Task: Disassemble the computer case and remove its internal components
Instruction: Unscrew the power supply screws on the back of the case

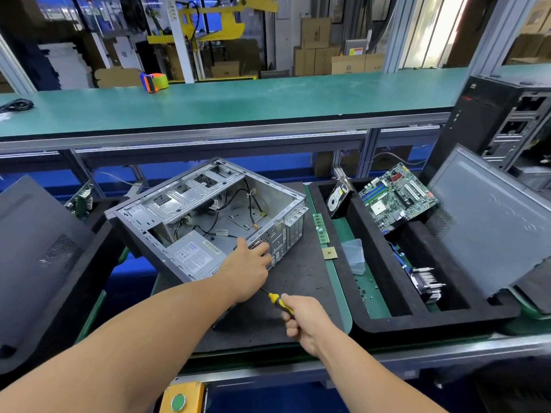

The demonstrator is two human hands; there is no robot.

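Right in the middle of the worktop (316, 293) lies the computer case (208, 216), on its side on a dark mat, with its open side facing up. Its near corner hangs close to the mat's front-left edge. Inside it you can see black wires and a grey power box (195, 256) at the near end.

To the right of the case there is a strip of bare mat. A green memory stick (320, 228) and a small square chip (329, 253) lie at the far end of that strip, near the mat's right edge. Past that edge sits a black foam tray (387, 320). In the tray are a hard drive (338, 198) leaning on the wall, a green main board (398, 198) tilted up, a clear little box (354, 254) and a metal cooler (426, 283). A big grey side panel (489, 222) leans up on the right, and a dark panel (38, 257) leans on the left.

The left hand (249, 268) reaches forward, arm long and straight, and rests on the case's back corner next to the power box, fingers curled over the metal edge. The right hand (304, 318) is nearer, over the open mat in front of the case. Its fingers are wrapped around a yellow and black screwdriver (278, 301), whose thin tip points up and left toward the left wrist.
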